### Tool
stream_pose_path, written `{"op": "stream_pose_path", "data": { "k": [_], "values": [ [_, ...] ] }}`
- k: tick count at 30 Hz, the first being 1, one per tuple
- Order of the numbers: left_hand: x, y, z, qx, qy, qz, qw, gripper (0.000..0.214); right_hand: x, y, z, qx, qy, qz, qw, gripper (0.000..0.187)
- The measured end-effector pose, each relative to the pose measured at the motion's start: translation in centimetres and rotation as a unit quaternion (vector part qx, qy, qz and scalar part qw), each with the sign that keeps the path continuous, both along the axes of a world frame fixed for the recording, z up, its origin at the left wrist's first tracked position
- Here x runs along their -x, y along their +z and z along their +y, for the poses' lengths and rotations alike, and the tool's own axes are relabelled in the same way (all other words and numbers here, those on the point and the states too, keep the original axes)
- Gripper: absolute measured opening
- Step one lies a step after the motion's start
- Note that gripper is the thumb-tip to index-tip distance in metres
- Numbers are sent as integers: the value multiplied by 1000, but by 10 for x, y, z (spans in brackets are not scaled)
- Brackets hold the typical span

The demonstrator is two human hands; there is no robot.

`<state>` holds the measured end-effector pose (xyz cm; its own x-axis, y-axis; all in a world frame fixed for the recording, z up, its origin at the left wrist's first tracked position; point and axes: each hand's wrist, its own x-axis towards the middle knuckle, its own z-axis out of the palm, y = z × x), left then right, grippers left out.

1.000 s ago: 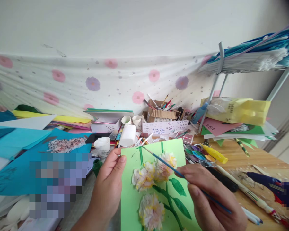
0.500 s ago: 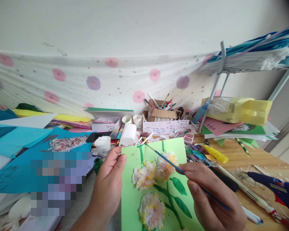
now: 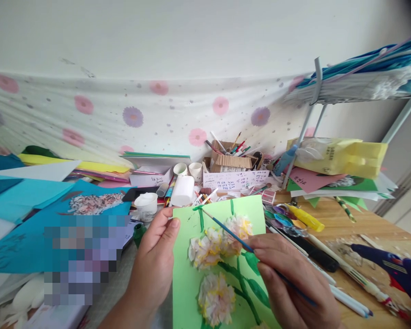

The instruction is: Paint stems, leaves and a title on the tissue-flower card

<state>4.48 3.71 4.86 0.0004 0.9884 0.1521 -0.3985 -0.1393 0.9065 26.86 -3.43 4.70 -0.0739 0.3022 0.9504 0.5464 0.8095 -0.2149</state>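
Observation:
Pinched at its left edge, a light green sheet of card (image 3: 188, 292) is in my left hand (image 3: 157, 260), thumb on the front. My right hand (image 3: 291, 278) grips a thin blue paintbrush (image 3: 231, 234), its tip at a green stroke near the card's upper left edge. Crumpled paper flowers (image 3: 216, 299), whitish with yellow edges, sit on the card among painted green stems and leaves (image 3: 258, 292). Part of the card's lower right is hidden behind my right hand. A small green paint jar (image 3: 139, 234) stands just left of my left hand.
A hot glue gun (image 3: 390, 262), pens and a yellow tube (image 3: 306, 218) lie on the right. Behind the card are white cups (image 3: 146, 205) and a cardboard box of brushes (image 3: 231, 161). Blue paper (image 3: 23, 242) covers the left side; a rack (image 3: 304, 123) rises at right.
My right hand and the brush have shifted left, the tip moving a little along the card's top edge. A short green stroke there has grown. My left hand and the card stay put.

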Motion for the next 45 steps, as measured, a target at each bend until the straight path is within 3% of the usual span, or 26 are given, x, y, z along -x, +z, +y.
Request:
{"op": "stream_pose_path", "data": {
  "k": [6, 14, 21, 28, 33, 38, 45],
  "values": [
    [-1, 4, 0, 3, 4, -4, 1000, 61, -8, -4, -2, 4, -8, 26, 1000, 38],
    [-4, 5, 0, 13, 8, -4, 1000, 58, 1, 1, 0, -26, 0, -67, 997, 28],
    [-3, 8, -1, 16, 6, -18, 1000, 57, -7, -4, 1, -36, -39, -31, 998, 33],
    [-3, 6, -1, 11, 3, 0, 1000, 58, -6, -3, 0, -21, 3, -40, 999, 33],
    [-3, 7, -1, 2, 0, -10, 1000, 55, 3, -1, 2, -37, -14, -76, 996, 26],
    [-1, 3, 0, 12, 1, -1, 1000, 61, -3, -4, 1, -41, -40, -49, 997, 31],
    [2, -1, 0, 11, 2, 3, 1000, 61, -4, -3, -1, -42, -6, -63, 997, 32]
  ]
}}
